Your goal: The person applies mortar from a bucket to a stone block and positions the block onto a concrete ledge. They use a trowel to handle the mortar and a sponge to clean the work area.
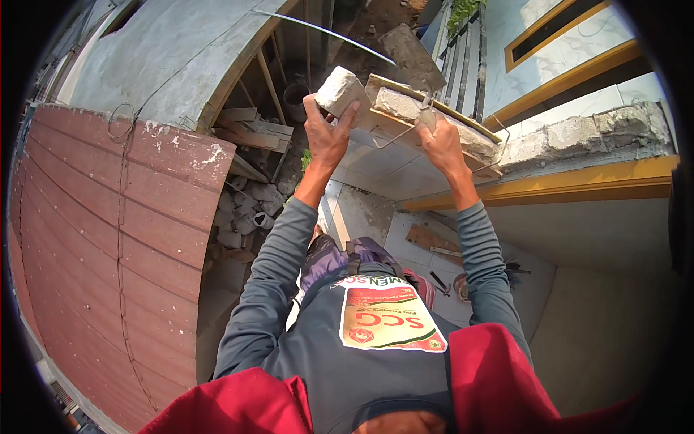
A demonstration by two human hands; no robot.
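My left hand point(329, 134) is raised ahead of me and grips a pale, rough-edged block point(341, 90) between thumb and fingers. My right hand point(441, 142) is closed round the handle of a trowel point(428, 116), a little right of the block. A grey mortar-stained plate point(412, 58) beyond that hand looks like its blade. Beneath the trowel, a row of pale masonry point(397, 103) lies between two wooden boards point(390, 124) on the wall top. Bent metal rods point(381, 142) clasp the boards.
A reddish corrugated roof point(123, 239) spreads on the left. Rough masonry point(585, 137) continues right above a yellow-brown beam point(578, 182). Rubble and sacks point(249, 206) lie below at left. A hammer point(439, 283) and a plank point(434, 242) rest on the tiled surface below.
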